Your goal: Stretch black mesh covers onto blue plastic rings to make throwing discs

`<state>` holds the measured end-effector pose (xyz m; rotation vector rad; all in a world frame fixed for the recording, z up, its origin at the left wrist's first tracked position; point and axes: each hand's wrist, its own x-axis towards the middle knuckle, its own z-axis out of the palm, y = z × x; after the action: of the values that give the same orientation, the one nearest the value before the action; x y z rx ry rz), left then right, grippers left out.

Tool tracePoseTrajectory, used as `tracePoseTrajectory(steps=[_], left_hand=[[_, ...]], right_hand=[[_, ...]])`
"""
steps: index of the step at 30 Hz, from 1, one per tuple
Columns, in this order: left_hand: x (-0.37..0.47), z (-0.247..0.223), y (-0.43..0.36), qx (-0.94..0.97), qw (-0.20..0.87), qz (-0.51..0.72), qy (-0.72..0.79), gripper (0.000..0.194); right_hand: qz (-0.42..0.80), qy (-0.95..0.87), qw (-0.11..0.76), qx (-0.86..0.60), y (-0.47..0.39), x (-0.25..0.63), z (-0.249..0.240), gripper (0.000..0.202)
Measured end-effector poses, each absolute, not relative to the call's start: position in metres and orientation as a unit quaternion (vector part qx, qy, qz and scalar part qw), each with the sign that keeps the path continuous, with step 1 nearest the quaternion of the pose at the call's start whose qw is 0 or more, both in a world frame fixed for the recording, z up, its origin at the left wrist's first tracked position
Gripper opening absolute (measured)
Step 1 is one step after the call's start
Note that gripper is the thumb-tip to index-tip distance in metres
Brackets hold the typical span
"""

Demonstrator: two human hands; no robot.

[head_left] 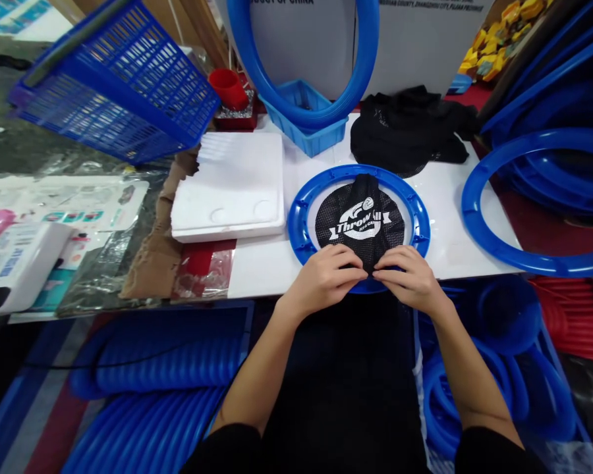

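A blue plastic ring lies flat on the white table surface. Inside it is a black mesh fabric piece with a white printed logo, its near part gathered at the ring's front edge. My left hand pinches the near edge of the mesh from the left. From the right, my right hand pinches the same edge, and the fingertips of both hands almost meet over the front of the ring.
Behind stand a blue tray, an upright blue ring and black fabric. A white foam block and tilted blue basket are left. Another ring overhangs at right. Blue rings are stacked below the table.
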<state>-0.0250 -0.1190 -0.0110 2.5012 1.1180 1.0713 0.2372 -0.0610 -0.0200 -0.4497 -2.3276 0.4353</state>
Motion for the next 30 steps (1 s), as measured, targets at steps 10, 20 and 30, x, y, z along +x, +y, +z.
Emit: tracePoseTrajectory(steps=[10, 20, 30], left_hand=[[-0.024, -0.012, -0.118, 0.858, 0.065, 0.336, 0.382, 0.015], [-0.022, 0.004, -0.128, 0.810, 0.107, 0.369, 0.443, 0.007], [-0.033, 0.001, -0.129, 0.714, 0.052, 0.249, 0.652, 0.035]], right_hand=[[0.204, -0.902, 0.321, -0.204, -0.062, 0.238, -0.008, 0.019], [0.150, -0.910, 0.252, -0.295, -0.078, 0.258, 0.009, 0.024], [0.142, -0.827, 0.285, -0.463, -0.083, 0.281, -0.006, 0.036]])
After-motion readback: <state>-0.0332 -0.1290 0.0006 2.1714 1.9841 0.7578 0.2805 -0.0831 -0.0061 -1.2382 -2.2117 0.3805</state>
